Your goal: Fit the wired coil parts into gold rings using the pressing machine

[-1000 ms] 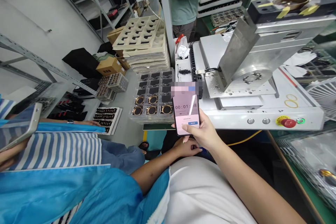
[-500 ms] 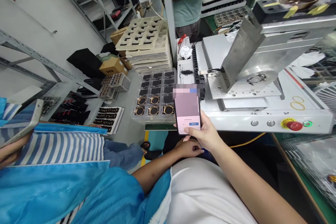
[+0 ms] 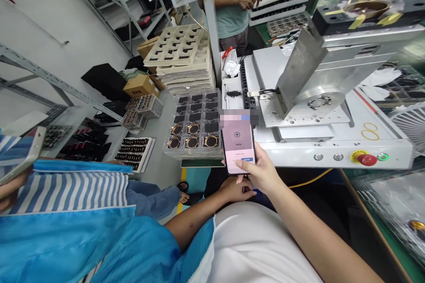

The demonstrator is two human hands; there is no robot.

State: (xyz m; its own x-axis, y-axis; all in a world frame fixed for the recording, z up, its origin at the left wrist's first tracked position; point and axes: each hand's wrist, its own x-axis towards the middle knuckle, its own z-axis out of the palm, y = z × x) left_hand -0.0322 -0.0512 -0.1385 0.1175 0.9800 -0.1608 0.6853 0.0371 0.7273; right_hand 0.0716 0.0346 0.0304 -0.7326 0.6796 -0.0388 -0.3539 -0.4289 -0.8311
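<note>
My right hand (image 3: 260,170) grips a smartphone (image 3: 237,146) upright, with the thumb lying across its lower screen. The pink screen shows a round icon, a short word and a blue button, and its top strip is blurred out. Just below the phone, my left hand (image 3: 234,189) hangs relaxed above my white-clothed lap and holds nothing. It does not appear to touch the phone.
A clear tray of gold-rimmed round parts (image 3: 194,117) sits beyond the phone, beside a white machine with a red stop button (image 3: 367,159). Beige trays (image 3: 177,57) are stacked behind. A person in blue and stripes holds a phone (image 3: 23,154) at left; another in teal (image 3: 229,4) handles parts.
The phone screen has gone from a running timer, through a blank pink page, to a page with a round icon. My head has turned slightly, and the co-worker's hands at the back have shifted.
</note>
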